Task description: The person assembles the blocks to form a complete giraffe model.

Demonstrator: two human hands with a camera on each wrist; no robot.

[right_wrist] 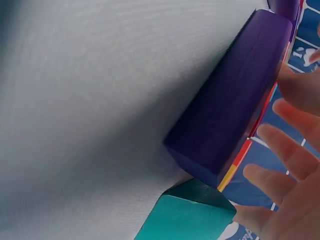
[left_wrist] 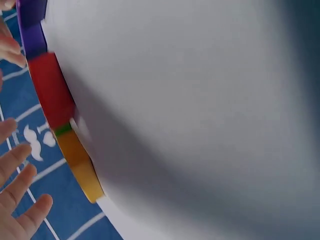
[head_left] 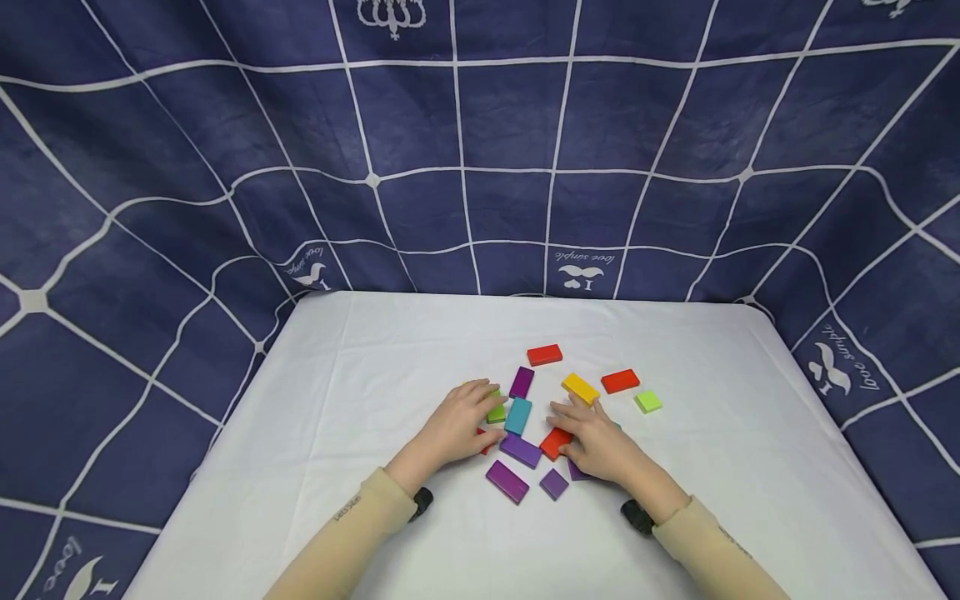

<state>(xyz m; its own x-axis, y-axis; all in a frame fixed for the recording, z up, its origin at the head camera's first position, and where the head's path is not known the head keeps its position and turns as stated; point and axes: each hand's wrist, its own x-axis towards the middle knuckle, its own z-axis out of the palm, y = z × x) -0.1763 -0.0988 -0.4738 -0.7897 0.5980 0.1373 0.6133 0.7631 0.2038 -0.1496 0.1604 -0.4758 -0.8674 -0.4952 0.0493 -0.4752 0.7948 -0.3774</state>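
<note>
My left hand (head_left: 457, 423) hovers, fingers spread, over the left of a scatter of coloured blocks. Under its fingers lie a green block (head_left: 497, 413) and a partly covered red block (left_wrist: 51, 90); an orange-yellow block (left_wrist: 81, 165) stands out in the left wrist view. My right hand (head_left: 602, 443) extends loosely over the right side, beside another red block (head_left: 555, 442). Beneath it are a dark purple block (right_wrist: 230, 95) and a teal block (right_wrist: 185, 217), mostly hidden from the head view. Between the hands lie a blue block (head_left: 518, 416) and a purple block (head_left: 521, 451). Neither hand visibly grips anything.
Farther back lie a red block (head_left: 544, 355), a dark purple block (head_left: 522, 382) and a yellow block (head_left: 581, 387). To the right are a red block (head_left: 620, 382) and a small lime block (head_left: 648, 402). Nearer me lie two purple blocks. White cloth (head_left: 360, 358) covers the table.
</note>
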